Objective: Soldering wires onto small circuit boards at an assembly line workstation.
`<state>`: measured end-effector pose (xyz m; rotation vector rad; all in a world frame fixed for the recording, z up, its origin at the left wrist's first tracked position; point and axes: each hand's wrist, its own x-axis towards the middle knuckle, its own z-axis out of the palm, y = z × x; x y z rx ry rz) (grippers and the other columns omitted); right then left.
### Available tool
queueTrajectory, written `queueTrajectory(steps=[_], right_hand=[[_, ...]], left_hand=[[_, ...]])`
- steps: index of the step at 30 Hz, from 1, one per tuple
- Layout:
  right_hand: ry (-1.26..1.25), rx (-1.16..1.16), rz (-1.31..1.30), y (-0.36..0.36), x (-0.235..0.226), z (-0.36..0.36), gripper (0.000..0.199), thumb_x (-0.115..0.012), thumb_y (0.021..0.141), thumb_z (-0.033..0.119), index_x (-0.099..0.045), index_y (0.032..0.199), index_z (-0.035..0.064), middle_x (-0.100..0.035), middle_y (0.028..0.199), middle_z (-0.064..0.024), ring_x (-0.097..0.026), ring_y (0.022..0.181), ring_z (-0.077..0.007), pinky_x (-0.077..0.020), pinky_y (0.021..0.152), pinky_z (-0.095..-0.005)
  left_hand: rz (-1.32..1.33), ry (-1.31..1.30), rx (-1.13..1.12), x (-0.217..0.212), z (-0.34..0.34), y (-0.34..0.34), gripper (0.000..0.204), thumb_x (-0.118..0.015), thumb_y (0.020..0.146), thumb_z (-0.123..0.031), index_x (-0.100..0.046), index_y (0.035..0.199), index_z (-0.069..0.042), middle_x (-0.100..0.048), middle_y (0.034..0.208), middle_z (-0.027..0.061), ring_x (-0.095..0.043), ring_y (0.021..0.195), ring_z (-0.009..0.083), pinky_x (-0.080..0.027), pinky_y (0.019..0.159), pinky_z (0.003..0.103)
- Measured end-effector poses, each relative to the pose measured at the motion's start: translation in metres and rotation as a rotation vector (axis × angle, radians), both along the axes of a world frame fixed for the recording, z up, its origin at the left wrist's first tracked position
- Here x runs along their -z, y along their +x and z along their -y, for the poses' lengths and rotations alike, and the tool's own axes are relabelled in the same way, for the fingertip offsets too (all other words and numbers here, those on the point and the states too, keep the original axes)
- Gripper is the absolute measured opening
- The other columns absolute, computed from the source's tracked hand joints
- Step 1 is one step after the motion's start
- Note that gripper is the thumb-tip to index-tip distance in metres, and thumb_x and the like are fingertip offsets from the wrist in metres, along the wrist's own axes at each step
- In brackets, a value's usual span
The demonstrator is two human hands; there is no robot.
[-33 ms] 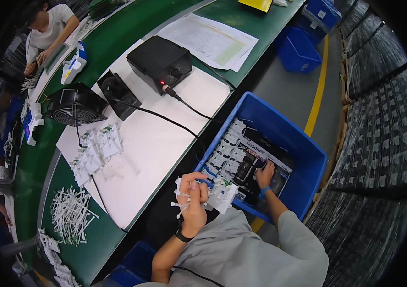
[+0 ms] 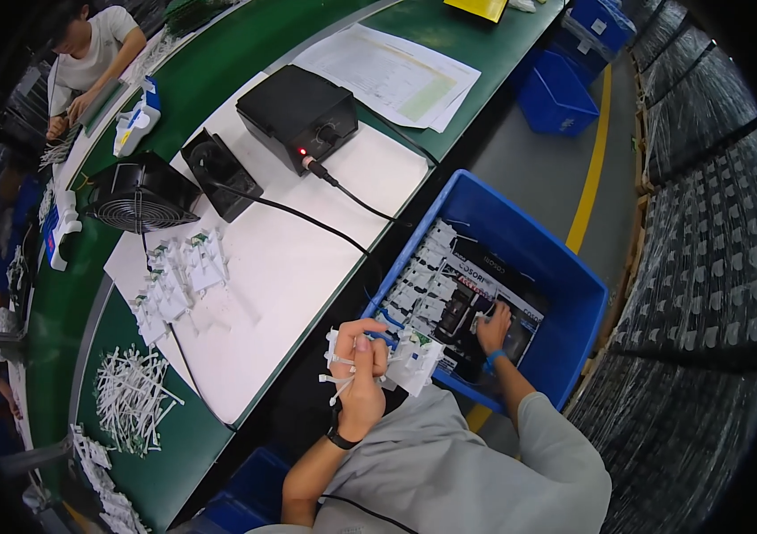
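Head view: a blue bin [image 2: 521, 222] holds rows of white plastic parts [image 2: 418, 289] beside dark printed packaging [image 2: 460, 311]. Inside, the right hand [image 2: 492, 331] is at the packaging; whether it grips anything cannot be told. Near the bin's closest corner, the left hand [image 2: 358, 378] grasps a white piece [image 2: 417, 362], partly hidden by fingers, its panel jutting rightward, long axis unclear. Thin white strips [image 2: 336, 380] poke out leftward.

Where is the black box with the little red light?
In the head view, the black box sits left of centre, near the top, on the white sheet, between the black stand and the printed papers.
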<state>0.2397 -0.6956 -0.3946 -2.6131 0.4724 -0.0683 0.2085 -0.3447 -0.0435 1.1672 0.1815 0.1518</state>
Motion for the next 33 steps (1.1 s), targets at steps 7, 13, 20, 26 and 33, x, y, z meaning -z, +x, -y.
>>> queueTrajectory(steps=[7, 13, 20, 26, 33], right_hand=[[-0.113, -0.356, -0.154, -0.028, 0.017, 0.021, 0.071, -0.075, 0.073, 0.011, -0.048, 0.139, 0.0041, -0.047, 0.133, -0.0231, -0.045, 0.126, -0.0433, -0.0401, 0.105, -0.0525], [0.001, 0.127, 0.047, 0.052, 0.045, -0.001, 0.063, -0.075, 0.077, 0.008, -0.05, 0.134, 0.0004, -0.051, 0.129, -0.0257, -0.049, 0.122, -0.0473, -0.0417, 0.106, -0.0517], [-0.098, 0.128, 0.29, 0.136, 0.025, -0.045, 0.04, -0.07, 0.078, 0.011, -0.057, 0.114, 0.002, -0.056, 0.114, -0.0238, -0.054, 0.109, -0.0425, -0.0451, 0.092, -0.0513], [-0.113, -0.31, 0.135, 0.121, 0.044, -0.067, 0.033, -0.07, 0.073, 0.015, -0.071, 0.103, 0.0015, -0.055, 0.11, -0.0195, -0.052, 0.107, -0.0391, -0.0438, 0.09, -0.0523], [-0.05, -0.259, 0.069, 0.126, 0.047, -0.071, 0.018, -0.07, 0.075, 0.017, -0.062, 0.084, 0.0025, -0.056, 0.106, -0.0173, -0.053, 0.106, -0.0379, -0.0432, 0.087, -0.0499]], left_hand=[[-0.003, 0.019, 0.01, -0.001, 0.001, -0.002, 0.026, -0.04, 0.111, -0.024, -0.055, 0.112, -0.003, -0.029, 0.058, -0.0069, -0.022, 0.054, 0.0031, -0.016, 0.053, 0.025], [-0.01, 0.021, -0.002, -0.001, 0.001, 0.002, 0.027, -0.039, 0.111, -0.024, -0.055, 0.112, -0.002, -0.029, 0.058, -0.007, -0.022, 0.053, 0.0031, -0.016, 0.053, 0.025], [-0.038, 0.012, -0.012, 0.005, -0.001, 0.006, 0.027, -0.039, 0.111, -0.024, -0.055, 0.111, -0.002, -0.029, 0.059, -0.0069, -0.022, 0.054, 0.0031, -0.017, 0.053, 0.025], [-0.046, -0.027, -0.007, 0.008, -0.003, 0.01, 0.026, -0.039, 0.111, -0.022, -0.055, 0.112, -0.002, -0.03, 0.059, -0.0063, -0.023, 0.054, 0.0032, -0.018, 0.053, 0.025], [-0.055, -0.036, -0.023, 0.011, -0.01, 0.012, 0.025, -0.04, 0.111, -0.022, -0.056, 0.113, -0.003, -0.03, 0.059, -0.0065, -0.022, 0.055, 0.0036, -0.018, 0.054, 0.025]])
